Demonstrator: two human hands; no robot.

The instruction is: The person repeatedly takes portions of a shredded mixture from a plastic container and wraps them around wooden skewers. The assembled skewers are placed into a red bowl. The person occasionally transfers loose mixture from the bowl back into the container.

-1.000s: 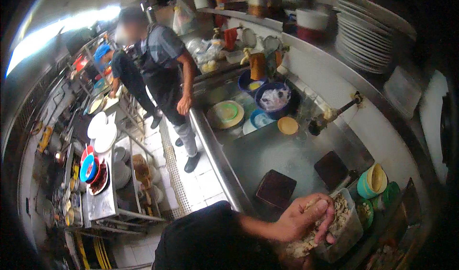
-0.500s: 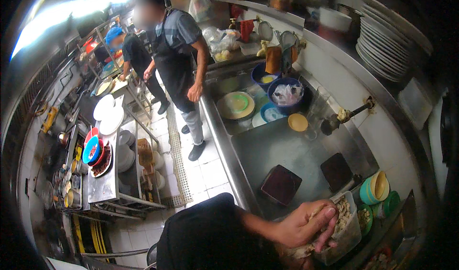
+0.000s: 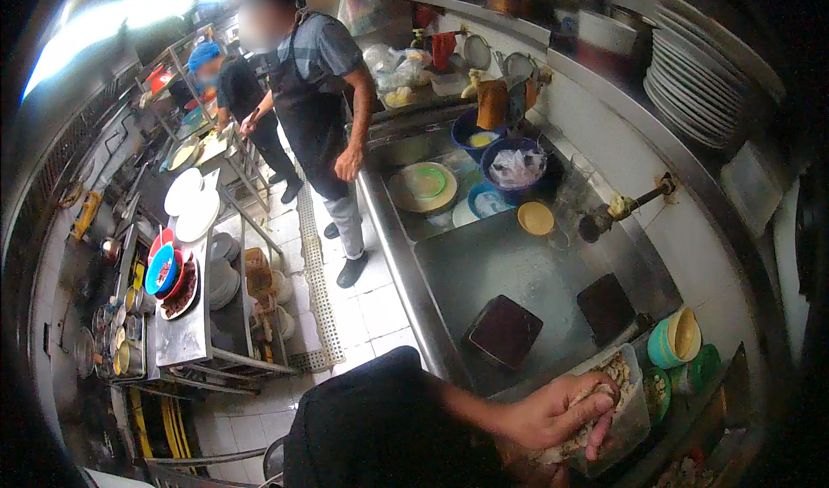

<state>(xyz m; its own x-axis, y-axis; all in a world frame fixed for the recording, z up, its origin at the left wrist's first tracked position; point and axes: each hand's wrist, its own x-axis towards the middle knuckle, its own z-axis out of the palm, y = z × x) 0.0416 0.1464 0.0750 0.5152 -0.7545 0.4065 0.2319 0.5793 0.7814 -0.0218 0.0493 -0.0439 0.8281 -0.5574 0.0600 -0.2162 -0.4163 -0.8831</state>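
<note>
My left hand reaches in from the lower edge, past a black sleeve. Its fingers are curled together over a clear plastic tub, closed on a bit of pale chopped food. More of the pale chopped food fills the tub. Below the left hand, at the lower edge, a patch of skin seems to be my right hand; its fingers are hidden. Beside the tub stand a small green container with food bits and a stack of turquoise and yellow bowls.
A steel sink counter holds two dark square blocks, blue bowls and a yellow bowl. Stacked plates stand on the upper right shelf. A co-worker in an apron stands in the aisle, another person behind. A steel table is left.
My left hand has shifted slightly right over the tub, fingers still curled. The co-worker's farther hand has moved a little left, and the person behind has raised their head slightly.
</note>
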